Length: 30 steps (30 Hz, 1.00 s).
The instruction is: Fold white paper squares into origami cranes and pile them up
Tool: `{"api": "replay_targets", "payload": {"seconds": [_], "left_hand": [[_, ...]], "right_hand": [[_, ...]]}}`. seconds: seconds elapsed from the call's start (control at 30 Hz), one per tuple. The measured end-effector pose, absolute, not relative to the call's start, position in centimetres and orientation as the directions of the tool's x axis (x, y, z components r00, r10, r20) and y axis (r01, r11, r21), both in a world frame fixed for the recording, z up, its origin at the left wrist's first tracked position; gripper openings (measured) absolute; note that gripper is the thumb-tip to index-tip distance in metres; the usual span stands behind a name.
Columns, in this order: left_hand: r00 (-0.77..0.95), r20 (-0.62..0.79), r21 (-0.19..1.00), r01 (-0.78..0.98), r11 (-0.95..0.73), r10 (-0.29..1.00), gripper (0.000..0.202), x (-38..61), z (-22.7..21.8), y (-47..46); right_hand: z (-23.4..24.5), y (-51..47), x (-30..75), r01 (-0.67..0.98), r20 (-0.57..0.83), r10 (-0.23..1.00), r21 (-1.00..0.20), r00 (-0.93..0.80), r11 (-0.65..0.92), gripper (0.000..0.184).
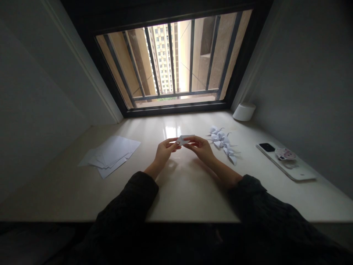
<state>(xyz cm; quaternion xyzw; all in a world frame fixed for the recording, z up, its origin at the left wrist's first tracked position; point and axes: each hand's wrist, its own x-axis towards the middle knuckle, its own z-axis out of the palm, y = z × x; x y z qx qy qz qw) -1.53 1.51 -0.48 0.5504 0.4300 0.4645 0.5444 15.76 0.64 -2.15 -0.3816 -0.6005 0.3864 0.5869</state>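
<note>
A small folded piece of white paper [183, 140] is held between both hands above the middle of the sill. My left hand [164, 150] pinches its left side with thumb and fingers. On the other side, my right hand [202, 148] grips it, fingers along the top edge and thumb below. Just right of that hand lie several folded paper cranes [220, 139] in a slanting row. To the left, a loose stack of white paper sheets [113, 152] is spread on the surface.
A white phone [286, 162] with a cartoon grip on its back lies at the right. Behind it, a white cylindrical object [244, 111] stands by the wall. The pale sill [176, 198] ends at a barred window [176, 106], with walls on both sides.
</note>
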Motion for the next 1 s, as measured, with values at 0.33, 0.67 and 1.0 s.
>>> {"api": "replay_targets", "payload": {"seconds": [0.33,0.67,1.0], "left_hand": [[0.246,0.289,0.953,0.018,-0.302,0.925,0.048,-1.8,-0.4,1.7],[0.254,0.375,0.898,0.137,-0.417,0.891,0.032,-2.0,-0.8,1.9],[0.231,0.332,0.936,0.037,-0.349,0.915,0.026,-1.6,-0.5,1.5]], "right_hand": [[-1.8,0.7,16.3,-0.08,0.294,0.955,-0.954,-0.044,0.29,0.043],[-1.2,0.2,15.9,-0.128,0.287,0.957,-0.951,-0.026,0.282,0.034],[-1.3,0.4,15.8,-0.06,0.359,0.932,-0.93,0.052,0.362,0.02]]}}
